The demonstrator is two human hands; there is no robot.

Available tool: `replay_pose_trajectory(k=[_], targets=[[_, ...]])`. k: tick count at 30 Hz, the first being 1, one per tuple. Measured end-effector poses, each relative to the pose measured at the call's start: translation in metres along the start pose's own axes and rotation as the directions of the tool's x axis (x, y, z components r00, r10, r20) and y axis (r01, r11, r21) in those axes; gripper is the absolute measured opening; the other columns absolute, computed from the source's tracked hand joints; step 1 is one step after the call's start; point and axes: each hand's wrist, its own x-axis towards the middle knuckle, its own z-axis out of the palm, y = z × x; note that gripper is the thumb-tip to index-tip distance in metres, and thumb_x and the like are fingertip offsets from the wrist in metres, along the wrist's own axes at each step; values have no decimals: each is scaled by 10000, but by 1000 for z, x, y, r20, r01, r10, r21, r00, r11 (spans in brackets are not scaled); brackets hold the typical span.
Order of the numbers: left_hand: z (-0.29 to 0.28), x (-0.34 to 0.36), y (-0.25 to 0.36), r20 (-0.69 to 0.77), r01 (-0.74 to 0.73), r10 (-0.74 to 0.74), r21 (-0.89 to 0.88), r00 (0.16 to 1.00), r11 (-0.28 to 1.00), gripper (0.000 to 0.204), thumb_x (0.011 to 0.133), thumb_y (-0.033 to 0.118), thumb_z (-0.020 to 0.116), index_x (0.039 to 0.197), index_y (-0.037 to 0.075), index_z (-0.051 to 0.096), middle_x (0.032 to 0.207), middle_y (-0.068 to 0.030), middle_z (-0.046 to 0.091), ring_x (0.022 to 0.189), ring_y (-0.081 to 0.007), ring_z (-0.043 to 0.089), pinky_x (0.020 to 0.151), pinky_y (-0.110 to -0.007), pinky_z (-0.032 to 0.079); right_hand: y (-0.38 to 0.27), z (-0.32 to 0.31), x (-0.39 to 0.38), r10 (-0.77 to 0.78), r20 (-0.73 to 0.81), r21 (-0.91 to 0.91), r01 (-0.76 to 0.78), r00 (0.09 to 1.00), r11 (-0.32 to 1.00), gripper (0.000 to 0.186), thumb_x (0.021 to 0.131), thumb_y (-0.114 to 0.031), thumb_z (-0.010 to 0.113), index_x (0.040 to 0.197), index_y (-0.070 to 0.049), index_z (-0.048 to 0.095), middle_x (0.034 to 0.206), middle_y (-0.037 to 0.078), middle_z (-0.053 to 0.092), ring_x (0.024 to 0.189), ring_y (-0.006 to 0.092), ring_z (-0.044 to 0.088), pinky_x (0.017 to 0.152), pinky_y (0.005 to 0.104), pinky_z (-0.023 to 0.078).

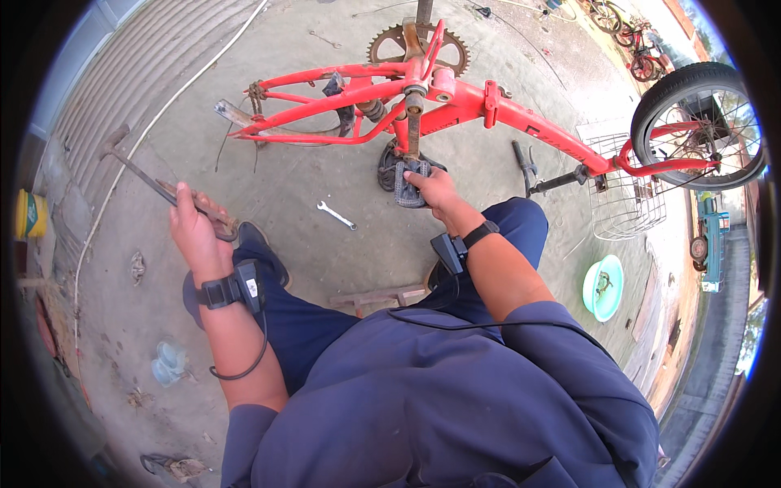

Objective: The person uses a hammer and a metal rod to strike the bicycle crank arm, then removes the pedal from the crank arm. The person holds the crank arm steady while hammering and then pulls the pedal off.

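My left hand point(201, 228) is closed round a hammer point(142, 167) with a long metal handle and a second rusty metal piece. My right hand point(431, 195) grips a black pedal point(407, 180) on a crank arm point(413, 134) of a red bicycle frame point(460, 102), its thumb on the pedal's face. The frame lies across the view, with a rusty chainring point(453, 57) at the top and no wheel seen at its left end. A silver wrench point(336, 215) lies on the concrete between my hands and below the frame.
The front wheel point(648, 98) and wire basket point(618, 211) are at right, near a green basin point(602, 289) holding small items. A white hose point(122, 163) runs down the left, near a yellow bucket point(30, 215) and blue plastic item point(169, 363). Parked bicycles point(643, 65) stand beyond.
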Motion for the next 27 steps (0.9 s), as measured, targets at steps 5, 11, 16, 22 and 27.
replay_pose_trajectory(k=[5, 11, 16, 22, 27], targets=[[-1, -2, 1, 17, 7, -6, -32, 1000, 999, 277, 1068, 310, 563, 886, 119, 479, 715, 1, 499, 560, -120, 487, 518, -303, 432, -34, -62, -41, 7, 23, 55, -8, 1000, 998, 254, 925, -135, 757, 1082, 47, 678, 910, 88, 740, 756, 171, 721, 700, 329, 590], [2, -2, 0, 55, 20, -15, -100, 998, 995, 287, 1068, 320, 576, 874, 128, 486, 698, 9, 480, 553, -109, 456, 532, -296, 428, -85, -119, -92, -52, 8, 174, 50, 999, 983, 218, 947, -147, 735, 1082, 17, 688, 910, 62, 736, 742, 148, 710, 702, 304, 588], [3, -7, 0, 73, 26, -18, -109, 997, 994, 280, 1071, 312, 575, 879, 129, 486, 692, 14, 442, 566, -94, 424, 531, -290, 402, -139, -132, -129, -171, -15, 266, 169, 985, 949, 291, 986, -182, 692, 1194, 16, 651, 1015, 111, 742, 841, 200, 736, 746, 355, 614], [2, -11, 0, 97, 49, -37, -127, 995, 991, 289, 1076, 320, 569, 887, 119, 482, 704, 12, 438, 596, -90, 431, 545, -284, 405, -197, -61, -164, -319, 152, 597, 170, 936, 784, 352, 1008, -240, 659, 1284, -22, 632, 1106, 168, 734, 939, 300, 742, 770, 424, 629], [4, -9, 0, 97, 64, -53, -123, 994, 990, 281, 1074, 313, 569, 908, 104, 479, 725, 0, 459, 598, -105, 449, 554, -304, 412, -212, 56, -143, -400, 304, 712, 73, 865, 698, 301, 1019, -289, 658, 1211, -57, 665, 1065, 97, 749, 929, 229, 749, 794, 404, 630]])
